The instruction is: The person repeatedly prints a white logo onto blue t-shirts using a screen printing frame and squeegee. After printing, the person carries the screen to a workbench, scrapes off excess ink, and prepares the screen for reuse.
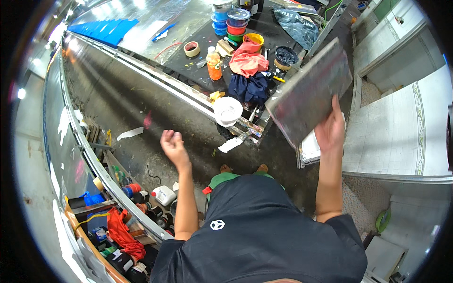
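My right hand (331,128) grips the lower right edge of a flat, grey rectangular board (309,92) with faint pink and dark stains. The board is held up at a slant, beside the near corner of the long work table (188,70). My left hand (174,147) is raised over the floor of the aisle, its fingers curled in, and nothing shows in it. A white tub (227,111) stands at the table corner between my hands. Near the board are a dark blue cloth (248,88) and a black-filled pot (285,56).
On the table stand an orange bottle (213,66), a tape roll (191,49), stacked colour tubs (237,23) and a coral cloth (250,57). Below the left-hand rail (111,184) lie several bottles, a white jug (163,195) and a red cloth (123,233). Pale panels (391,127) stand on the right.
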`<state>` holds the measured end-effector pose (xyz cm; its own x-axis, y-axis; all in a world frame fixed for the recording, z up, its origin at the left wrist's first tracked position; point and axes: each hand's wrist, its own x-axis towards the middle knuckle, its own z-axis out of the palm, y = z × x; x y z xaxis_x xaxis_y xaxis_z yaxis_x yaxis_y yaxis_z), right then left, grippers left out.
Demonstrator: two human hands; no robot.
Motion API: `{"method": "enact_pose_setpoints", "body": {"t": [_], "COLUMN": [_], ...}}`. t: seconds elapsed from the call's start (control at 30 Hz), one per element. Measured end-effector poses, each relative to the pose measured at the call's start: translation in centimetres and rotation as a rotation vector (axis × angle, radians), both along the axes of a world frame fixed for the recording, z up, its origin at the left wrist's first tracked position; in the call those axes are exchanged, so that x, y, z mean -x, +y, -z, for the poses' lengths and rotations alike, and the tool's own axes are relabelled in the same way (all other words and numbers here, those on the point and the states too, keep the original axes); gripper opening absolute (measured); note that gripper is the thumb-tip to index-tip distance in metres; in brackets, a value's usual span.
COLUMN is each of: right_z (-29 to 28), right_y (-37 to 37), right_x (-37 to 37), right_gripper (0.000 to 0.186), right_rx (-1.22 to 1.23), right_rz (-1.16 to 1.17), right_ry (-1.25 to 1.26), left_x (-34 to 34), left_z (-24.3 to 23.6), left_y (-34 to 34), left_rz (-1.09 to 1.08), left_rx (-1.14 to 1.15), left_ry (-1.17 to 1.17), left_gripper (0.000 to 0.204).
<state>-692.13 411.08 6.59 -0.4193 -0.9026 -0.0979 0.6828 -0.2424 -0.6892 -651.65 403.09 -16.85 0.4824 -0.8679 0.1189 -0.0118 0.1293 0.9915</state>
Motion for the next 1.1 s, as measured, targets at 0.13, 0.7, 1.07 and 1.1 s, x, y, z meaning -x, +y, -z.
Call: {"method": "enact_pose_setpoints", "body": {"t": [0.13, 0.7, 1.07, 1.1], "right_z": [-3.6, -6.3, 16.6, 20.4], "right_y": [-6.1, -12.8, -34.1, -36.9], "right_x": [-3.4, -18.9, -2.3, 0.3], "right_gripper": [0.042, 0.055, 0.037, 0.041], "right_rx": [0.235, 0.575, -0.07, -0.277], "right_rz": [-0.082, -0.185, -0.046, -0.057], "right_ry": [0.093, 0.517, 1.526, 1.748], "left_x": [0.0, 8.3, 2.1, 2.4], "left_z": [-13.3, -24.9, -20.2, -19.5], "left_y": [-1.0, -5.7, 4.4, 6.0], "left_rz": [0.056, -0.415, -0.382, -0.436], "left_rx": [0.316, 0.645, 0.291, 0.248], "left_ry": [-0.191, -1.134, -0.591, -0.521], "left_gripper": [0.032, 0.059, 0.032, 0.034]}}
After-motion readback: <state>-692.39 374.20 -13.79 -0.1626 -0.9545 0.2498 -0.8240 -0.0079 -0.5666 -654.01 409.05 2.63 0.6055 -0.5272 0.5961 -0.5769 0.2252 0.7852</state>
